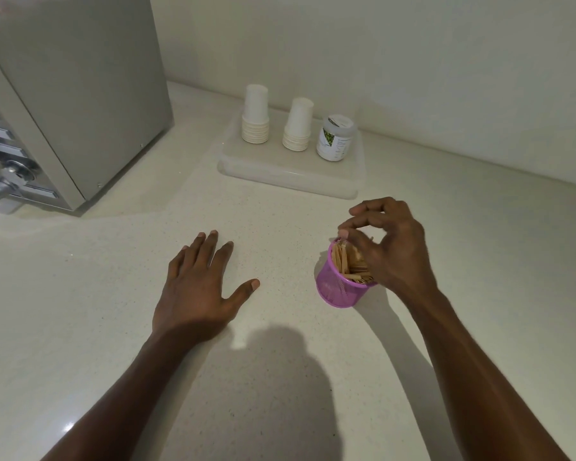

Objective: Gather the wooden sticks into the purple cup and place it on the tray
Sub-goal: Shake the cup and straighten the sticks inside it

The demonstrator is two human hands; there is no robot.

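Lower centre of the frame: left hand, fingers straight and spread, palm down on the pale speckled stone countertop, holding nothing.

Right of it and well apart: right hand, poised over the mouth of the small purple mesh cup. Fingers curled, forefinger tip down at the rim among the tops of the flat pale wooden sticks. Impossible to tell whether pinching a stick or only touching.

Cup upright on the counter, right of centre, packed with sticks on end, long axis vertical. Every stick in view already inside the cup, so gathering probably done or nearly so, with the carry yet to come.

Up the frame from the cup and slightly left: translucent white plastic tray, bare along its near edge. Right hand much the nearer, so likely a short lift forward, away from the body.

Along the tray's far side: two stacks of white paper cups and a white jar with a green label.

Upper left: grey metal appliance.
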